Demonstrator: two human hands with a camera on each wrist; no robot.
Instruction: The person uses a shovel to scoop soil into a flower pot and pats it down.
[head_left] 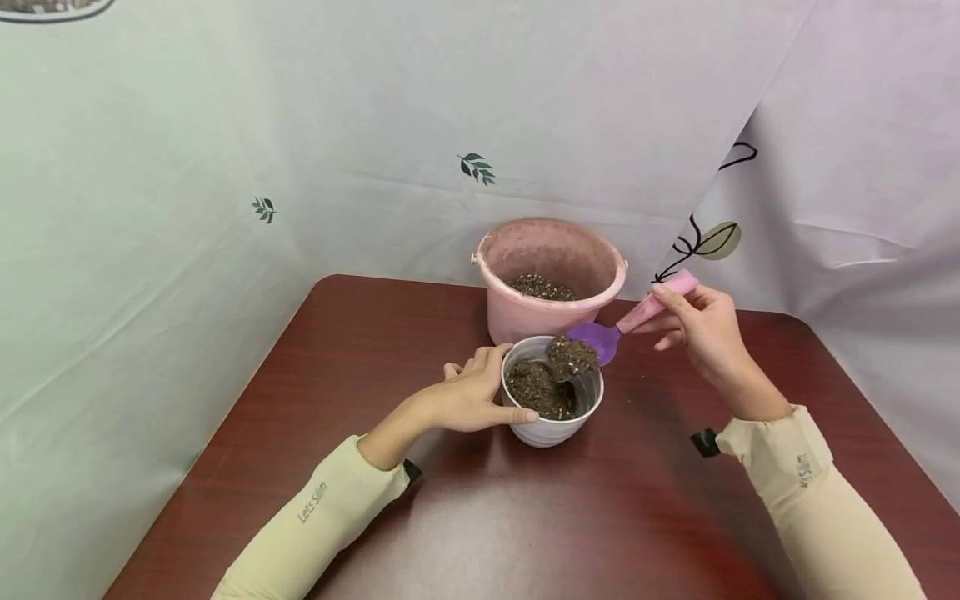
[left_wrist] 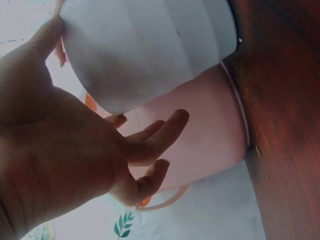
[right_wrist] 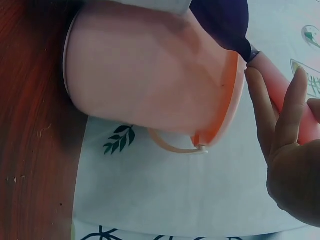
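A white plastic pot (head_left: 551,432) with dark soil (head_left: 535,390) inside stands on the table. My left hand (head_left: 468,402) holds its left side, thumb over the near rim and index finger at the far rim; the other fingers spread beside the wall in the left wrist view. My right hand (head_left: 708,335) grips the pink handle of a small garden trowel (head_left: 600,340) with a purple blade. The blade tilts down over the pot's far right rim, and a clump of soil (head_left: 572,357) lies at its tip, above the pot's soil.
Right behind the pot stands a pink bucket (head_left: 521,312) partly filled with soil, its handle hanging down at the back in the right wrist view. A reddish-brown table (head_left: 360,350) carries both. Pale patterned cloth (head_left: 360,125) hangs around the table's back and sides.
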